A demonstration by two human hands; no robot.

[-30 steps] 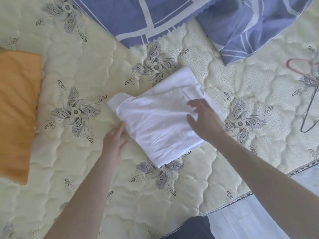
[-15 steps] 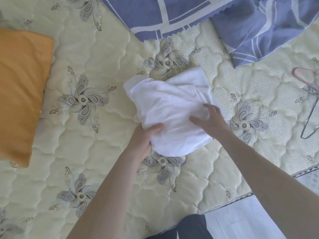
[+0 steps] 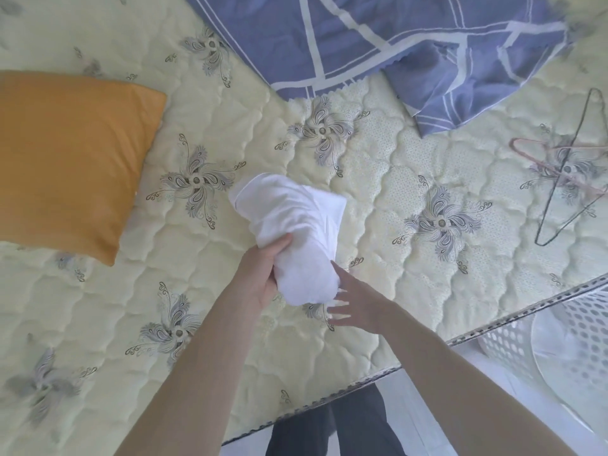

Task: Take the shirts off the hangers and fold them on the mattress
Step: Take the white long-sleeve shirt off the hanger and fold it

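A folded white shirt is lifted above the cream quilted mattress, bunched at its near end. My left hand grips that near end, thumb on top and fingers curled beneath. My right hand is just right of the bundle with fingers spread and straight, fingertips at the shirt's lower edge. Two empty wire hangers, one pink and one dark, lie crossed at the right edge of the mattress.
An orange pillow lies at the left. A blue sheet with white stripes is heaped at the top. A white perforated laundry basket stands on the floor beyond the mattress's right corner. My dark trousers show at the bottom.
The shirt was lying flat under both hands; my left hand has gathered it and lifted it up and left. My right hand has let go and opened beside it.
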